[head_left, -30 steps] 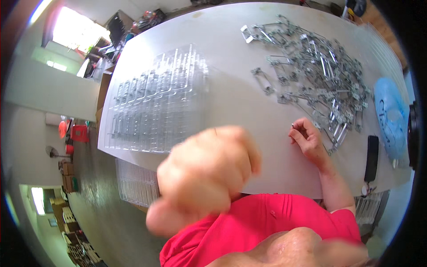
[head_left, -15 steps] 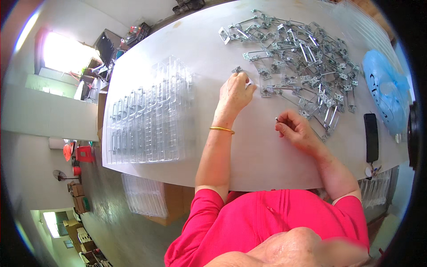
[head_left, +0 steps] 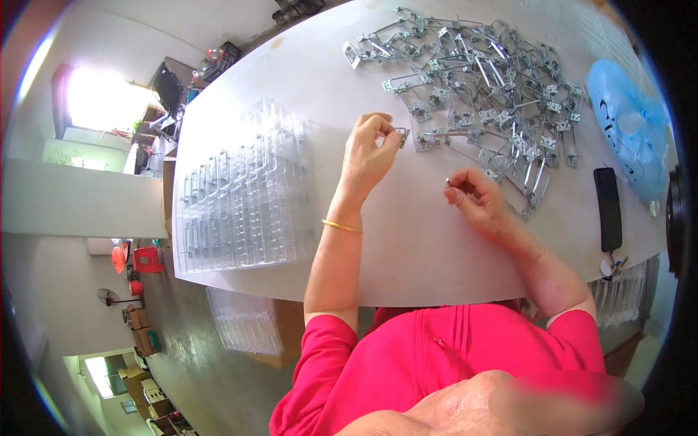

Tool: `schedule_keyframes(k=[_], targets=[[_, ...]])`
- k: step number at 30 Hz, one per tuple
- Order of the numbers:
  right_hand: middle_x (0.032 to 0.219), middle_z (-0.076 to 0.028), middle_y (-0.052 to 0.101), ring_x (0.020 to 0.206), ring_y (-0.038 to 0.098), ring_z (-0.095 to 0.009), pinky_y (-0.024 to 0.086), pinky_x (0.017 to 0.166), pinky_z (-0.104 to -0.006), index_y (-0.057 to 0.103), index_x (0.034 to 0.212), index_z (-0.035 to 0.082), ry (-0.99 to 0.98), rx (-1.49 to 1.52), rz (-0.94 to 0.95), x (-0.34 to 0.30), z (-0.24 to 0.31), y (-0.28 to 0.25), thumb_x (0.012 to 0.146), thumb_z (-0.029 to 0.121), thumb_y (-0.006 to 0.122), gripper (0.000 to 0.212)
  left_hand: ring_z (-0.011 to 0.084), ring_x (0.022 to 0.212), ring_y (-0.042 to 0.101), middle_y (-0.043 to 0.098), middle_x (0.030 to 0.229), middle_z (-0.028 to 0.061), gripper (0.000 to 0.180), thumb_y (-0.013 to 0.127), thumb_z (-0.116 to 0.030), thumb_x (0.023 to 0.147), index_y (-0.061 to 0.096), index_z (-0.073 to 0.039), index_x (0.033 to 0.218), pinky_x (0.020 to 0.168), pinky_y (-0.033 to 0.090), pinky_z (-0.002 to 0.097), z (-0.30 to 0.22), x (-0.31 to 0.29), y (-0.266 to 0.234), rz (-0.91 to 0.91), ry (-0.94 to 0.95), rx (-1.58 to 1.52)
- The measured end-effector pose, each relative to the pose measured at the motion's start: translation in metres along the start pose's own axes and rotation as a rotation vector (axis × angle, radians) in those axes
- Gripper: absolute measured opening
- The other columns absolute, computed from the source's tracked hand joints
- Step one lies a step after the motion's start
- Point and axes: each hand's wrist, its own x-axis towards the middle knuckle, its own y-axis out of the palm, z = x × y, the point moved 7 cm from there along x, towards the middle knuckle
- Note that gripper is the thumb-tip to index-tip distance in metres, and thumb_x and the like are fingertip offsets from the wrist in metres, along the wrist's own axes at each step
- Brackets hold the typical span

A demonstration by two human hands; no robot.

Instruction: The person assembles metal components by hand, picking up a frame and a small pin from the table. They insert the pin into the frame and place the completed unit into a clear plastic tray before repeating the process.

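The left hand (head_left: pixel 366 156) pinches a metal bracket (head_left: pixel 403 136) just beside the bracket pile (head_left: pixel 503 118) toward the far right corner of the table (head_left: pixel 407 251); the right hand (head_left: pixel 476 201), nearer the front edge, has fingertips closed on a small metal piece (head_left: pixel 448 183)

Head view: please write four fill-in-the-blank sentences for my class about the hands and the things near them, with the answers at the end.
1. The person wears the yellow bracelet on the ____ wrist.
2. In the picture, the heap of metal parts lies to the ____ of the clear trays.
3. The plastic bag is ____.
4. Of the heap and the trays, the left hand is closer to the ____.

Missing words: left; right; blue; heap.
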Motion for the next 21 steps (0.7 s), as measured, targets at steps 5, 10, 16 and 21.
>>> schedule_keyframes(k=[5, 10, 16, 21], targets=[[0.115, -0.008, 0.062, 0.099, 0.058, -0.012, 0.047, 0.091, -0.0296, 0.057, 0.105, 0.006, -0.272, -0.023, -0.18, 0.004, 0.026, -0.017, 0.098, 0.006, 0.068, 0.013, 0.024, 0.107, 0.067, 0.072, 0.113, 0.0174, 0.017, 0.061, -0.012, 0.096, 0.068, 0.003, 0.098, 0.096, 0.051, 0.0402, -0.012, -0.042, 0.032, 0.361, -0.328, -0.757], [0.119, -0.01, 0.064, 0.103, 0.06, -0.014, 0.047, 0.097, -0.032, 0.057, 0.104, 0.005, -0.345, -0.057, -0.17, 0.003, 0.037, -0.018, 0.098, 0.005, 0.067, 0.012, 0.027, 0.1, 0.07, 0.072, 0.109, 0.0191, 0.026, 0.053, -0.014, 0.098, 0.066, 0.008, 0.105, 0.097, 0.053, 0.0412, -0.008, -0.066, 0.067, 0.577, -0.437, -1.098], [0.102, -0.005, 0.067, 0.098, 0.061, -0.013, 0.048, 0.094, -0.0313, 0.058, 0.105, 0.006, -0.239, -0.053, -0.086, 0.0, 0.037, -0.012, 0.098, 0.005, 0.069, 0.013, 0.0262, 0.095, 0.068, 0.07, 0.101, 0.016, 0.03, 0.05, -0.015, 0.099, 0.066, 0.009, 0.11, 0.091, 0.054, 0.0405, 0.0, -0.079, 0.086, 0.639, -0.545, -1.118], [0.094, 0.001, 0.062, 0.087, 0.06, -0.008, 0.051, 0.079, -0.0248, 0.058, 0.106, 0.006, -0.142, 0.067, -0.047, 0.001, 0.028, -0.011, 0.098, 0.006, 0.07, 0.014, 0.0258, 0.097, 0.066, 0.069, 0.101, 0.0147, 0.033, 0.05, -0.022, 0.103, 0.067, 0.007, 0.108, 0.09, 0.054, 0.0404, 0.006, -0.085, 0.097, 0.625, -0.6, -1.187]])
